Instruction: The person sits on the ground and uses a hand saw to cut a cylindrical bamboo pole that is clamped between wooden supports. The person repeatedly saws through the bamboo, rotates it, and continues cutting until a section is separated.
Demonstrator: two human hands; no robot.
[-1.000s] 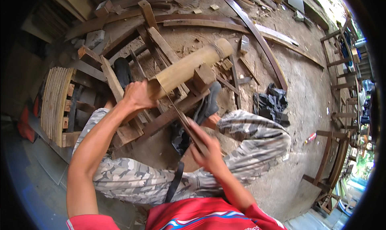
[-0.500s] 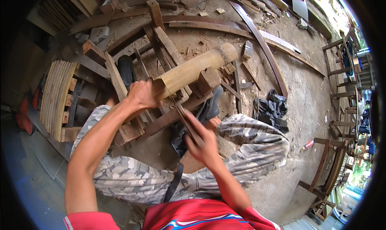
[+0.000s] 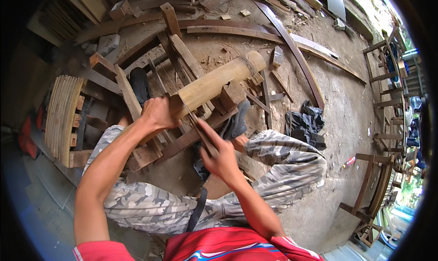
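Observation:
A thick bamboo piece lies slanting across a wooden frame, its open near end toward me. My left hand is closed round that near end and presses on it. In my right hand is a hand saw, gripped by its long brown handle. The thin blade lies across the bamboo just right of my left hand. Motion blurs the right hand slightly, and the fine edge of the blade is too small to make out.
A wooden block stands against the bamboo. Ribbed stacked wood is at the left. Long planks and offcuts lie beyond. A crumpled black plastic bag rests right of my knee, and wooden chairs line the right side.
My right hand has moved up and slightly left with the saw, and more of the blade now shows across the bamboo. My left hand keeps its hold.

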